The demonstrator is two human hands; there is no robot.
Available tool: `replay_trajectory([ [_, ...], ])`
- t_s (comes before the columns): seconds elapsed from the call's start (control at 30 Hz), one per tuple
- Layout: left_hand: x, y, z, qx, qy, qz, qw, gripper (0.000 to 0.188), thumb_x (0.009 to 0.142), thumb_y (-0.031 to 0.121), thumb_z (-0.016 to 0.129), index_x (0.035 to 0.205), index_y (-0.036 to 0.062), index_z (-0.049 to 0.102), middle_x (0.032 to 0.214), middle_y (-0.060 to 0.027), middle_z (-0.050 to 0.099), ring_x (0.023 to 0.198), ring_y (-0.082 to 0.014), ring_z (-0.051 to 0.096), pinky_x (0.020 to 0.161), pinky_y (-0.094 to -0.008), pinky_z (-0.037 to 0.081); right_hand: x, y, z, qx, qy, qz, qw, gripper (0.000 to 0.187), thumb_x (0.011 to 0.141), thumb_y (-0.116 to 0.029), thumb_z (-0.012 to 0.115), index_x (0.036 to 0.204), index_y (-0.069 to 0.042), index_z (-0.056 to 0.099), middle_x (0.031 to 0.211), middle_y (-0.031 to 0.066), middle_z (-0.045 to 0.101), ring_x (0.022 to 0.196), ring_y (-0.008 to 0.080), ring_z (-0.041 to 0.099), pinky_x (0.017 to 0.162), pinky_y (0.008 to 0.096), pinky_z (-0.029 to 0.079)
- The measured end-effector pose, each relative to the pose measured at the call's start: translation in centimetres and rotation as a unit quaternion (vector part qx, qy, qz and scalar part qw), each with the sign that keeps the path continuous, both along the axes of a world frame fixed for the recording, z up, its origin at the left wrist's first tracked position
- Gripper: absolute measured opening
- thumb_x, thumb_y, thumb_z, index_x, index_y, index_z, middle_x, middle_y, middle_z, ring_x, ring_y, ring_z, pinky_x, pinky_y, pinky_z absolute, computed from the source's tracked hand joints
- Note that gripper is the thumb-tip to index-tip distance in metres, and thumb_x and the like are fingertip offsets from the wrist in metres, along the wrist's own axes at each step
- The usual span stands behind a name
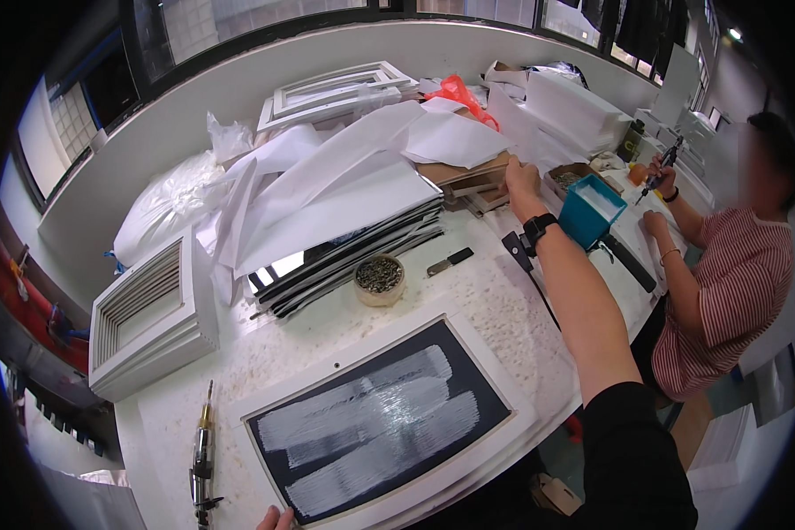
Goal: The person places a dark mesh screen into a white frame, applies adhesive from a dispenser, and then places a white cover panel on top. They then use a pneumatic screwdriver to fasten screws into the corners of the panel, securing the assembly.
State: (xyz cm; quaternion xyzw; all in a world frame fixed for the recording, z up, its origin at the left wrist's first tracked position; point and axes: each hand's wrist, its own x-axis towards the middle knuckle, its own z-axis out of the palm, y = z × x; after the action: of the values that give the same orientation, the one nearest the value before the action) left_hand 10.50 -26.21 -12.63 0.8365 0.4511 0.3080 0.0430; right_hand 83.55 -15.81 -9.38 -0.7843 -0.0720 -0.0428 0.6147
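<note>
In front of me lies a white rectangular frame [495, 371] around a dark panel [458, 344] with broad whitish streaks brushed across it. My left hand [276, 519] shows only its fingertips at the bottom edge, closed on the frame's near left corner. Stretched out to the far right, my right hand [523, 181] has its fingers closed on the edge of a brown cardboard sheet [468, 170]. Below that wrist are a teal container [592, 212] with something white inside and a black-handled tool [627, 263]. A small blade with a black handle [450, 262] lies nearer.
A round tub of small metal pieces [380, 277] stands mid-table, beside stacked dark-edged sheets [353, 252] under white paper [344, 190]. White frames [155, 314] are stacked left, near a powered screwdriver [202, 464]. At right a person in a striped top [724, 291] holds a similar tool.
</note>
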Motion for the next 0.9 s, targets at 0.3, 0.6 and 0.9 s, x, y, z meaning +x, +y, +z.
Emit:
replay_trajectory([
  [0.3,0.1,0.2,-0.3,-0.001,-0.016,-0.006,1.0,0.038,0.087,-0.003,0.057,0.122,0.0028,0.07,0.12,-0.0256,0.066,0.111,-0.0424,0.061,0.096,-0.0497,0.05,0.8,0.8,4.9,0.098,0.01,0.114,0.989,0.03,0.099,-0.021,0.057,0.105,0.008,0.063,0.097,0.0146,0.069,0.073,0.0246,0.072,0.068,0.0417,0.066],
  [0.6,0.1,0.5,-0.5,-0.004,-0.015,-0.015,1.0,0.036,0.088,-0.003,0.058,0.121,0.002,0.071,0.12,-0.0257,0.066,0.11,-0.0425,0.062,0.095,-0.0495,0.05,3.6,0.3,0.1,0.184,0.036,0.149,0.971,0.031,0.1,-0.019,0.062,0.101,0.011,0.067,0.092,0.016,0.07,0.069,0.0225,0.071,0.063,0.0374,0.065],
  [0.9,-0.1,0.2,0.0,-0.001,-0.008,-0.001,1.0,0.035,0.088,-0.003,0.059,0.12,0.0019,0.071,0.119,-0.0249,0.066,0.11,-0.042,0.062,0.095,-0.0486,0.051,1.2,0.0,2.1,-0.094,-0.045,-0.033,0.994,0.047,0.098,-0.041,0.058,0.105,0.003,0.072,0.098,0.022,0.075,0.087,0.0334,0.075,0.082,0.0426,0.059],
])
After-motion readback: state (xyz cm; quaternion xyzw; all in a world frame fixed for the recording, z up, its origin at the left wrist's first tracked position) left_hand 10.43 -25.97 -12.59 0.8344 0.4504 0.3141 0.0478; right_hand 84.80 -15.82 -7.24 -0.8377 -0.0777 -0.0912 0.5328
